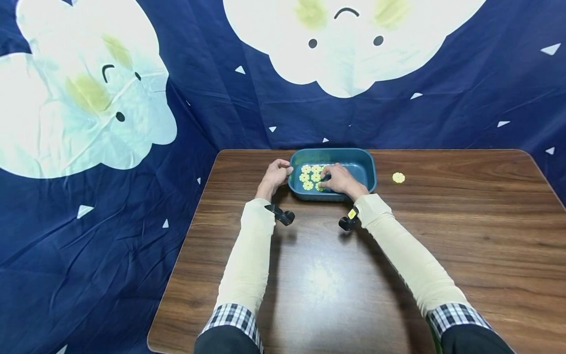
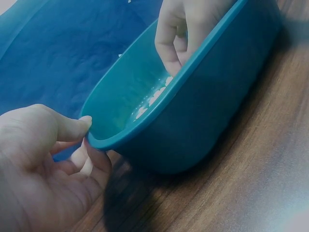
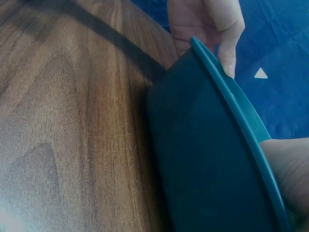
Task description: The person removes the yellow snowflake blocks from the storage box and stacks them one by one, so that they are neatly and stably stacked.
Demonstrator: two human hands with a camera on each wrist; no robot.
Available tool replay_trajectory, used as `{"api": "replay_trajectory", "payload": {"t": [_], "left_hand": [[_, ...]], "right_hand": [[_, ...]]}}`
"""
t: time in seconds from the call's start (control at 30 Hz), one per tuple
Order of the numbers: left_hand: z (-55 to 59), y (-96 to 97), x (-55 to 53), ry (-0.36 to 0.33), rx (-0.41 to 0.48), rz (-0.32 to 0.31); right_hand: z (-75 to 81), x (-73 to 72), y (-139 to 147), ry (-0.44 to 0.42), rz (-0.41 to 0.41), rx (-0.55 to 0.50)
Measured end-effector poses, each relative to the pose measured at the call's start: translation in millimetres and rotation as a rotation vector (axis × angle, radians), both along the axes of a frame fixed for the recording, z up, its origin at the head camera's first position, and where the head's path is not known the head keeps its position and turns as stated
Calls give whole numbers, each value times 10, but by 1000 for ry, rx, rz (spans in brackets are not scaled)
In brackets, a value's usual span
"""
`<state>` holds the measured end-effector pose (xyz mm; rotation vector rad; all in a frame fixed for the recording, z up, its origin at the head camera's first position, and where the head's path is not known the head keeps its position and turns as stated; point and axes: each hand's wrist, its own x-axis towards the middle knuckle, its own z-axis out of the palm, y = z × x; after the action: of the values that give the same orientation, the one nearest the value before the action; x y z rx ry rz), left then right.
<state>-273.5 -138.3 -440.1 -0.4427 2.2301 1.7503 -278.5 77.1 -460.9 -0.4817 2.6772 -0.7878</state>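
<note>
A teal rectangular basin [image 1: 369,162] stands near the table's back edge. On its floor, toward the left, lie several yellow flower-shaped pieces [image 1: 308,186] in rows. My left hand [image 1: 276,173] pinches the basin's rim at the left end, thumb on top and fingers beneath, as the left wrist view shows. My right hand [image 1: 339,179] reaches down inside the basin, fingers bent toward the pieces. Its thumb partly covers one flower piece [image 1: 319,187]. In the left wrist view the basin's near wall hides the right fingertips, so a grip on a piece cannot be made out.
One more yellow flower piece [image 1: 398,177] lies on the wooden table [image 1: 442,211], right of the basin. A dark blue cloth with white clouds [image 1: 199,73] hangs behind the table and along its left side. Black wrist cameras [image 1: 285,216] sit below both hands.
</note>
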Motion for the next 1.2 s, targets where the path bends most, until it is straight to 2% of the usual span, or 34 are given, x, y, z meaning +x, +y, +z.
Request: {"api": "replay_trajectory", "payload": {"t": [0.3, 0.67, 0.9, 1.07, 1.2], "left_hand": [[-10, -2, -12, 4, -3, -1], [6, 2, -9, -5, -17, -2], [15, 3, 6, -14, -17, -9], [18, 2, 12, -15, -1, -9], [21, -4, 11, -15, 7, -7]], "right_hand": [[8, 0, -21, 36, 11, 52], [33, 56, -54, 14, -3, 76], [-12, 27, -49, 48, -8, 100], [-13, 18, -22, 75, -4, 71], [15, 15, -2, 88, 21, 2]]}}
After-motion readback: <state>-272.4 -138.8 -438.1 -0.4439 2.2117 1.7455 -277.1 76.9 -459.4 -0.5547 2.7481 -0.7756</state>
